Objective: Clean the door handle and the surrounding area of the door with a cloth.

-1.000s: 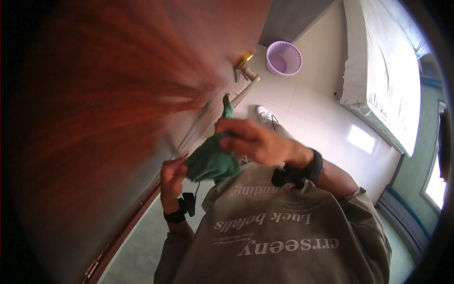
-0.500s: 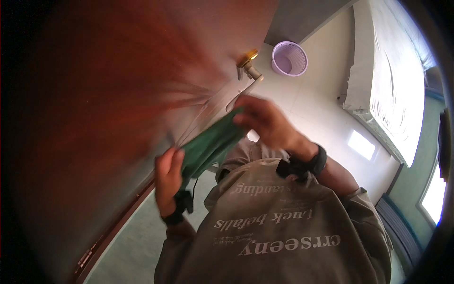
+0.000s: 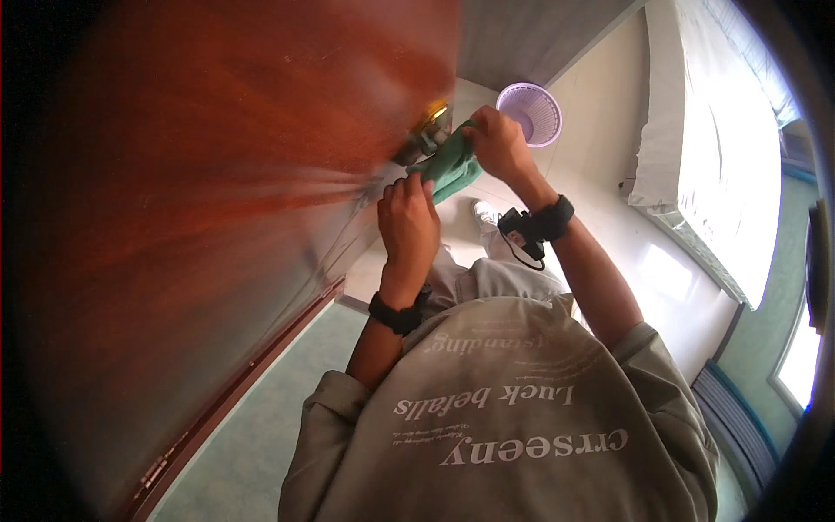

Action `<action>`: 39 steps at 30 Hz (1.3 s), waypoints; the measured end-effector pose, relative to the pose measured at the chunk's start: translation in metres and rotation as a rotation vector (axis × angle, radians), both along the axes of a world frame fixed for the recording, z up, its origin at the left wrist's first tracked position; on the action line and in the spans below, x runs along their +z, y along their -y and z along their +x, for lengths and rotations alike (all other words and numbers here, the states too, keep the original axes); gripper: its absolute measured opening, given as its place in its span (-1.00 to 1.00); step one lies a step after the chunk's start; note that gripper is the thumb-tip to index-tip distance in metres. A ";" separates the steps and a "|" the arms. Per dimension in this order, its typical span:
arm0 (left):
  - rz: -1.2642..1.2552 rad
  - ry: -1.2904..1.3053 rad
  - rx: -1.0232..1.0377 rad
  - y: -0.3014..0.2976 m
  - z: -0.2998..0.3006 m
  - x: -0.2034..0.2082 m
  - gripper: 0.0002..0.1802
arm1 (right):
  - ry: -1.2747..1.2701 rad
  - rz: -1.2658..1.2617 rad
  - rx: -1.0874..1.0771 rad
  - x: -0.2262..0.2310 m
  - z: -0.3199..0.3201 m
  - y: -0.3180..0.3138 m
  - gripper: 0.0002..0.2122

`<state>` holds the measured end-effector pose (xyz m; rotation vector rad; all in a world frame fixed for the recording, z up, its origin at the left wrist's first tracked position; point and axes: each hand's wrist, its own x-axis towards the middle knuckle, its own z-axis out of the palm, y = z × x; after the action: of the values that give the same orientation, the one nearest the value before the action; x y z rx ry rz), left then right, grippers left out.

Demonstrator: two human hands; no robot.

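Note:
A green cloth is stretched between my two hands beside the door handle. My left hand pinches its near left end, fingers closed. At the far right end, my right hand grips the cloth with curled fingers. The handle and its brass-coloured plate sit on the edge of a reddish-brown wooden door. The cloth covers part of the handle, and I cannot tell whether it touches it. Both wrists wear black straps with small devices.
A lilac plastic basket stands on the pale tiled floor just beyond my right hand. To the right is a bed or mattress under a whitish cover. A grey panel rises behind the door edge. My shoe shows below the cloth.
Both hands have moved away from me with the cloth, up to the door handle. They are closer together, and the cloth is more bunched. The door's edge appears farther left.

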<state>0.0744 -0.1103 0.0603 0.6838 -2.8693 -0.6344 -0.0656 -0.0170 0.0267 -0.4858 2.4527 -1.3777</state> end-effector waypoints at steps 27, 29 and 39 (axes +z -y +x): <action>0.944 0.077 0.301 0.024 -0.015 -0.010 -0.82 | 0.224 -0.017 0.143 0.015 0.022 -0.008 -0.66; 0.953 0.065 0.332 0.023 -0.014 -0.010 -0.82 | 0.197 -0.048 0.153 0.016 0.025 -0.008 -0.63; 1.220 0.071 0.175 0.042 0.012 0.006 -0.79 | 0.256 0.250 0.436 0.038 -0.002 -0.005 -0.66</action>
<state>0.0867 -0.1521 0.0663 1.0196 -2.1316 -2.3440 -0.0679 -0.0122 0.0650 -0.6843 2.1091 -0.8845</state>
